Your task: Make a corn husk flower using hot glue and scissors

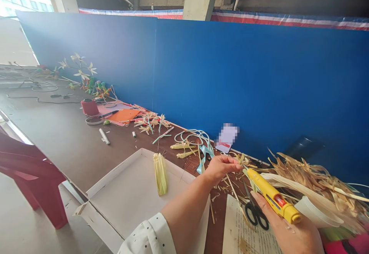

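Observation:
My left hand (pixel 220 169) is closed in a pinch on a small pale-yellow corn husk piece (pixel 240 158). My right hand (pixel 296 229) grips a yellow hot glue gun (pixel 266 190), whose nozzle points at the left fingertips, touching or very close to the husk. Below the gun, black-handled scissors (pixel 256 215) lie on a printed sheet (pixel 235 223). A broad strip of green-yellow husk (pixel 160 174) rests in the shallow white box lid (pixel 115 192), left of my left forearm.
Dry husks (pixel 314 177) and a white cup (pixel 317 211) crowd the right side. A phone (pixel 226 138) leans against the blue partition (pixel 245 73). Light-blue ribbon (pixel 204 156), husk flowers (pixel 150 122), a red thread spool (pixel 90 107) and a white marker (pixel 104 136) lie leftward.

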`<action>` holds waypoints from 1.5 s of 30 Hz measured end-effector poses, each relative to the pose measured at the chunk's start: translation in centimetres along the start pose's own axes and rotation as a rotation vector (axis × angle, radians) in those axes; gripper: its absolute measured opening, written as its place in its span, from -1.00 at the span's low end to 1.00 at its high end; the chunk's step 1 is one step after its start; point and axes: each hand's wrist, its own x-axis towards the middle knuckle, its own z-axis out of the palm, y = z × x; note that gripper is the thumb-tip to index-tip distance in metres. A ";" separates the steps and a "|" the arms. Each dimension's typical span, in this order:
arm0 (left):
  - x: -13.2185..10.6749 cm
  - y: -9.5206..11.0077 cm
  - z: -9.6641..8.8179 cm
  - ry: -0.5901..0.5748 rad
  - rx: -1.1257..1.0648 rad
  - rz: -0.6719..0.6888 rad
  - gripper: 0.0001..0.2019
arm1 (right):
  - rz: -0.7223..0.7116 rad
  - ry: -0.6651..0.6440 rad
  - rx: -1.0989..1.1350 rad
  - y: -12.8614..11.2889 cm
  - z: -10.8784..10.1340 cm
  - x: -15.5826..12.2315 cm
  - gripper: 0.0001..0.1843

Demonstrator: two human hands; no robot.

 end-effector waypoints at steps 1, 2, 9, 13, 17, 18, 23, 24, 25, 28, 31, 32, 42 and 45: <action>0.0 0.0 0.0 0.001 0.003 -0.001 -0.62 | -0.014 0.003 -0.025 0.1 0.1 -0.2 -0.61; 0.0 0.0 0.0 0.003 0.005 -0.003 -0.62 | -0.026 0.005 -0.049 0.2 0.2 -0.4 -0.59; 0.1 0.0 0.1 -0.005 -0.003 -0.013 -0.62 | -0.050 -0.002 -0.116 0.1 0.0 -0.4 -0.58; 0.0 0.0 0.1 0.004 -0.003 -0.018 -0.60 | -0.005 -0.001 -0.032 -0.1 -0.1 0.0 -0.60; 0.0 0.0 0.1 0.009 0.006 -0.019 -0.60 | 0.145 -0.059 0.086 0.1 0.2 -0.7 -0.67; 0.0 0.0 0.1 0.011 0.005 -0.017 -0.59 | 0.179 -0.066 0.108 0.2 0.3 -0.9 -0.69; 0.1 -0.1 0.1 0.001 -0.002 -0.009 -0.59 | 0.215 -0.038 0.117 0.4 0.5 -1.6 -0.74; 0.1 -0.1 0.1 0.000 -0.003 -0.010 -0.59 | 0.204 -0.028 0.103 0.4 0.5 -1.6 -0.74; 0.1 -0.1 0.1 0.000 -0.003 -0.011 -0.58 | 0.189 -0.019 0.092 0.4 0.4 -1.5 -0.74; 0.1 -0.2 0.0 0.001 0.010 -0.016 -0.58 | 0.137 -0.027 0.073 0.3 0.2 -1.0 -0.73; 0.1 -0.1 0.0 0.001 0.024 -0.022 -0.59 | 0.083 -0.042 0.039 0.3 -0.1 -0.5 -0.70; 0.1 -0.1 0.0 0.001 0.029 -0.021 -0.59 | 0.064 -0.043 0.025 0.3 -0.1 -0.4 -0.69; 0.1 0.0 0.1 0.002 0.025 -0.017 -0.60 | 0.047 -0.054 0.009 0.3 -0.2 -0.4 -0.68; 0.0 0.0 0.0 -0.001 0.017 -0.015 -0.59 | 0.027 -0.026 0.033 0.6 -0.1 -1.1 -0.67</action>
